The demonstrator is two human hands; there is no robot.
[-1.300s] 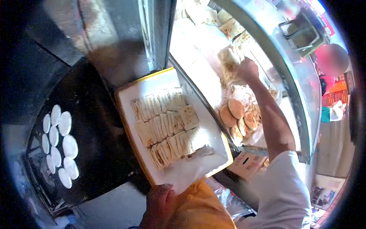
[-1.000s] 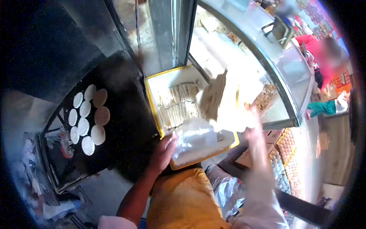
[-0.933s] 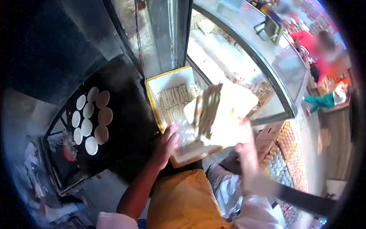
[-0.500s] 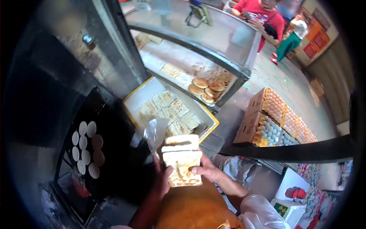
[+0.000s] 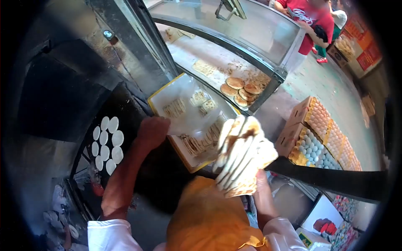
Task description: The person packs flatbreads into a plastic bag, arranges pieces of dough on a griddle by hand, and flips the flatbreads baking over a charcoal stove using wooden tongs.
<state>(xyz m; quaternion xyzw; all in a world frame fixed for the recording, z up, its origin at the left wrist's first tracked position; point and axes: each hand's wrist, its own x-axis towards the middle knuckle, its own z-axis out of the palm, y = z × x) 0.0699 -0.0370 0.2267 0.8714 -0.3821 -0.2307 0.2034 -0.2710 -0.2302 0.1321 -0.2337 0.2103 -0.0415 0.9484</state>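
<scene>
My right hand [image 5: 261,183] grips a fanned stack of browned square flatbreads [image 5: 245,157], raised in front of the orange apron. My left hand [image 5: 154,130] is closed at the near left side of a white box with a yellow rim [image 5: 190,166]. From its fingers a clear plastic bag [image 5: 184,122] stretches over the box, blurring part of what lies inside. More flatbreads [image 5: 175,108] stand in rows in that box. Left of my forearm, several pale round dough pieces [image 5: 117,138] lie on a dark griddle [image 5: 130,104].
Behind the box stands a glass-topped case [image 5: 234,54] with round browned breads [image 5: 247,92]. At right are cartons [image 5: 293,125] with trays of eggs [image 5: 312,146], beside a dark bar [image 5: 335,178]. A person in a red shirt [image 5: 312,19] stands beyond the case.
My hands have parted: the left moved up and left with the plastic bag, the right moved right with the flatbread stack, now fanned. The view has shifted too.
</scene>
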